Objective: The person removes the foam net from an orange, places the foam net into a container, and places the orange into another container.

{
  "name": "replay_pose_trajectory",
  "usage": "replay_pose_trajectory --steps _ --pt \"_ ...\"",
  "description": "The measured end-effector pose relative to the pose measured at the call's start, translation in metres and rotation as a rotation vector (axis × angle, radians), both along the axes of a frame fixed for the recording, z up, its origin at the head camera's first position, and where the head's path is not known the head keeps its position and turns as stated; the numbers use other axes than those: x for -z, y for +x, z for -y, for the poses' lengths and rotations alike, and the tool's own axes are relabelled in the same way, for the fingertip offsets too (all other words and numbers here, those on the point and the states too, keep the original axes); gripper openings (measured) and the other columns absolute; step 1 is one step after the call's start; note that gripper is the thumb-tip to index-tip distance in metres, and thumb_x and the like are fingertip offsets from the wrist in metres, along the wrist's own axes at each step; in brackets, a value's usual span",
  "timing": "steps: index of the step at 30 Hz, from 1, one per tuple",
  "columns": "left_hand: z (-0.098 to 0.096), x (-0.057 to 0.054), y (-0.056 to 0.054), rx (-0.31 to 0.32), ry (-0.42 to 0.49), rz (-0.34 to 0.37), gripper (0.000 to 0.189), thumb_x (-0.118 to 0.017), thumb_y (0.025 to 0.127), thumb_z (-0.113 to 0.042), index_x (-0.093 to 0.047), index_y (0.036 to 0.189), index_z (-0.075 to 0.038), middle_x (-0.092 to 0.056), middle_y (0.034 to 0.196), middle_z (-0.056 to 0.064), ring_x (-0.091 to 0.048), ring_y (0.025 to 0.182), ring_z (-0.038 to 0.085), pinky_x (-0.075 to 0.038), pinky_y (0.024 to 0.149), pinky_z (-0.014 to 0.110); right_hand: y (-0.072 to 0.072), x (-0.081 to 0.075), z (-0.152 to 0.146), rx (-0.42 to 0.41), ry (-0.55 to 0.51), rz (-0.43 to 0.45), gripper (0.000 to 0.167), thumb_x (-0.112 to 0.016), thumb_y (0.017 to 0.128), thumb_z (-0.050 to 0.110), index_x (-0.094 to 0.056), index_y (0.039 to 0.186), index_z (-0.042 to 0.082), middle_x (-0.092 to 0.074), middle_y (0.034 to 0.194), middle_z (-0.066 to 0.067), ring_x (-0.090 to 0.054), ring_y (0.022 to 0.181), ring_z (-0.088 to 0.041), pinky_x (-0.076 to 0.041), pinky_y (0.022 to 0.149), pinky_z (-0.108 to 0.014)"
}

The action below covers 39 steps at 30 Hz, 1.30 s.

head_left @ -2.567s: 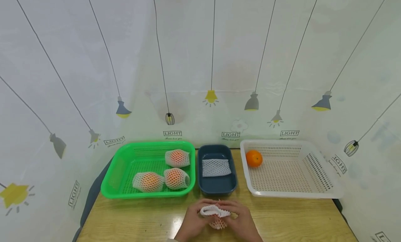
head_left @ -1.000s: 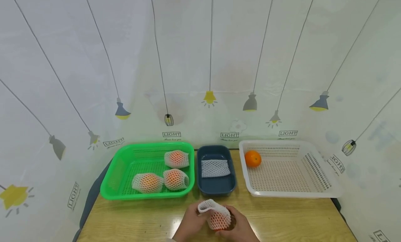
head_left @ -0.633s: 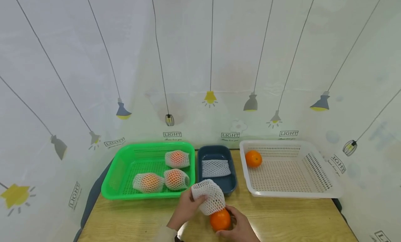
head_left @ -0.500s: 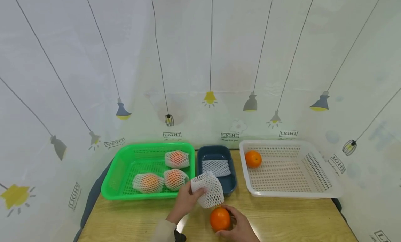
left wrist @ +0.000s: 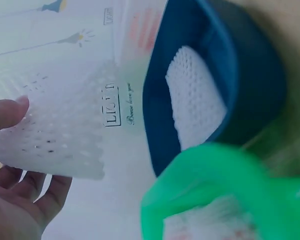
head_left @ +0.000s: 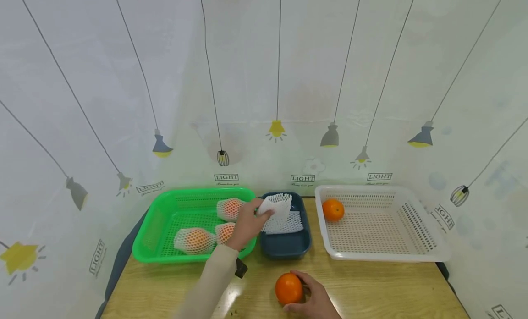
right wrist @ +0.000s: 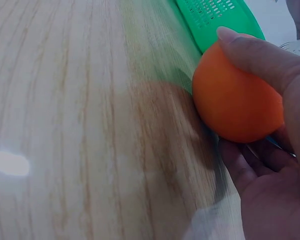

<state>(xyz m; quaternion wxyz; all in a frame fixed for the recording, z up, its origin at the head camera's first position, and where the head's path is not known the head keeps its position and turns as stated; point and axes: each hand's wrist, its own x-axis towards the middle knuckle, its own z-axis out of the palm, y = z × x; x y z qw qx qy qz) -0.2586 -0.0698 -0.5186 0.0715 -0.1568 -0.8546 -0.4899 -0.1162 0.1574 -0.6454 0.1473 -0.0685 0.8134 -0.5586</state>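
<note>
White net (head_left: pixel 281 204) has come off the orange (head_left: pixel 287 289): pinched in our left grip (head_left: pixel 249 222), blue bin (head_left: pixel 286 250) just beside it; our right grip (head_left: pixel 316 297) curls round the orange.

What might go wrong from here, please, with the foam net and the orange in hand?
The orange is round and bare, so it could roll across the table if the right hand loosens. The foam net in the left hand looks light and holey; it might snag on the second net in the blue tray. The left sleeve passes close to the green basket and might nudge it.
</note>
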Motion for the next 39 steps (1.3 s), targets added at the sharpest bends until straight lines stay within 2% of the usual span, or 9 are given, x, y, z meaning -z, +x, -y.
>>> replay_pose_trajectory --steps 3,6,8,14,24,28,32,35,39 --pt "-0.006 -0.009 -0.015 -0.012 -0.085 -0.008 0.017 -0.073 0.096 -0.027 -0.070 0.110 -0.017 -0.070 0.101 0.001 -0.066 0.090 0.019 -0.056 0.077 0.036 0.000 0.000 0.000 0.002 0.008 0.002 0.092 -0.094 0.071 0.038 -0.053 0.147 0.008 -0.061 0.142 -0.014 -0.063 0.122 -0.032 -0.051 0.102 -0.054" --pt "-0.013 -0.015 -0.032 -0.023 -0.190 -0.044 0.026 -0.074 0.096 -0.026 -0.072 0.119 -0.014 -0.071 0.114 0.004 -0.069 0.104 0.023 -0.058 0.089 0.044 0.000 0.000 0.001 0.005 0.012 0.001 0.093 -0.094 0.070 0.038 -0.053 0.147 0.008 -0.061 0.142 -0.014 -0.063 0.121 -0.031 -0.051 0.102 -0.054" --pt "-0.018 -0.015 -0.043 -0.021 -0.273 -0.091 0.023 -0.074 0.096 -0.024 -0.072 0.116 -0.013 -0.071 0.111 0.004 -0.069 0.100 0.022 -0.058 0.088 0.042 0.000 0.000 0.001 0.003 0.016 -0.001 0.093 -0.094 0.070 0.039 -0.053 0.147 0.008 -0.061 0.142 -0.013 -0.063 0.121 -0.031 -0.052 0.102 -0.053" --pt "-0.033 -0.010 -0.069 0.000 -0.497 -0.181 0.023 -0.074 0.096 -0.020 -0.073 0.116 -0.011 -0.072 0.111 0.005 -0.069 0.100 0.022 -0.059 0.090 0.040 0.000 0.001 0.001 0.009 0.036 -0.015 0.092 -0.094 0.070 0.040 -0.054 0.147 0.009 -0.062 0.141 -0.011 -0.064 0.121 -0.029 -0.051 0.101 -0.049" --pt "-0.051 0.007 -0.103 -0.025 -0.827 -0.318 0.024 -0.076 0.093 -0.018 -0.074 0.116 -0.014 -0.074 0.108 0.003 -0.069 0.098 0.021 -0.060 0.082 0.035 0.000 0.002 0.001 0.022 0.034 0.008 0.093 -0.093 0.070 0.044 -0.054 0.147 0.011 -0.062 0.141 -0.011 -0.064 0.120 -0.027 -0.052 0.101 -0.049" --pt "-0.061 0.015 -0.109 -0.009 -0.958 -0.308 0.022 -0.074 0.094 -0.021 -0.074 0.116 -0.016 -0.073 0.109 0.002 -0.069 0.099 0.020 -0.059 0.080 0.036 0.000 0.002 -0.001 0.029 0.030 0.017 0.092 -0.093 0.070 0.043 -0.054 0.147 0.012 -0.061 0.142 -0.011 -0.063 0.121 -0.028 -0.052 0.102 -0.051" --pt "-0.070 0.022 -0.110 0.014 -1.075 -0.273 0.019 -0.071 0.097 -0.022 -0.074 0.115 -0.017 -0.073 0.109 0.002 -0.068 0.101 0.020 -0.059 0.082 0.037 0.001 0.001 -0.001 0.031 0.018 0.034 0.093 -0.093 0.070 0.043 -0.053 0.148 0.013 -0.060 0.143 -0.011 -0.062 0.122 -0.028 -0.051 0.103 -0.053" --pt "-0.076 0.028 -0.110 0.028 -1.126 -0.293 0.014 -0.069 0.099 -0.020 -0.075 0.111 -0.018 -0.074 0.106 0.002 -0.069 0.099 0.020 -0.060 0.081 0.037 0.002 0.000 0.000 0.035 0.009 0.043 0.093 -0.093 0.071 0.043 -0.052 0.149 0.013 -0.059 0.145 -0.012 -0.062 0.124 -0.030 -0.051 0.104 -0.055" --pt "-0.081 0.037 -0.114 0.032 -1.138 -0.339 0.012 -0.068 0.099 -0.017 -0.078 0.104 -0.018 -0.074 0.100 0.002 -0.069 0.095 0.020 -0.061 0.079 0.038 0.004 -0.001 0.001 0.040 0.005 0.044 0.094 -0.093 0.071 0.042 -0.051 0.150 0.012 -0.057 0.146 -0.014 -0.061 0.125 -0.032 -0.051 0.104 -0.056"
